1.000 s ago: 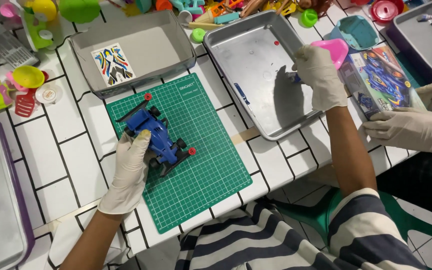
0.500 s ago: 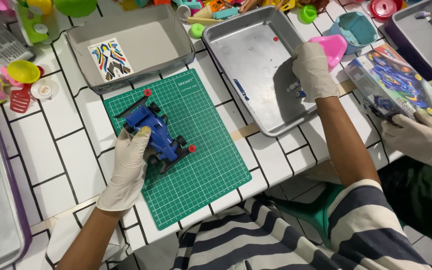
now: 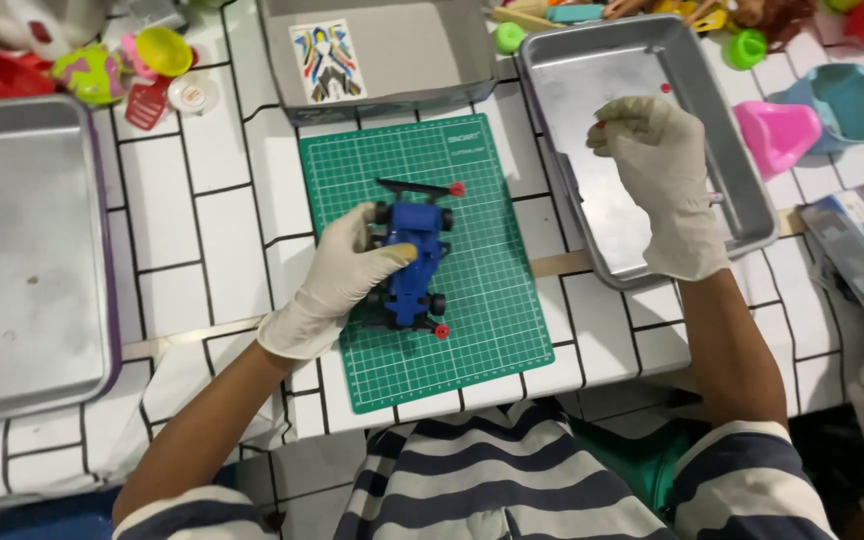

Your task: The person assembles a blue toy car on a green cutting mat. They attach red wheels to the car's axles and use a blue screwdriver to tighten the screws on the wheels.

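Both the left hand [image 3: 337, 285] and right hand [image 3: 664, 180] wear white gloves, with navy-and-white striped sleeves.

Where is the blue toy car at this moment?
In the head view, the blue toy car lies on the green cutting mat, left of centre, with the gloved left hand resting on its side.

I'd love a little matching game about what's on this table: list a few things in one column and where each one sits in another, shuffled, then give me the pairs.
Things:
1. blue toy car
2. sticker sheet
3. right hand
4. pink scoop

Places:
A. in the grey box
B. over the metal tray
C. on the green cutting mat, under the left hand
D. right of the metal tray

Pairs: 1-C, 2-A, 3-B, 4-D
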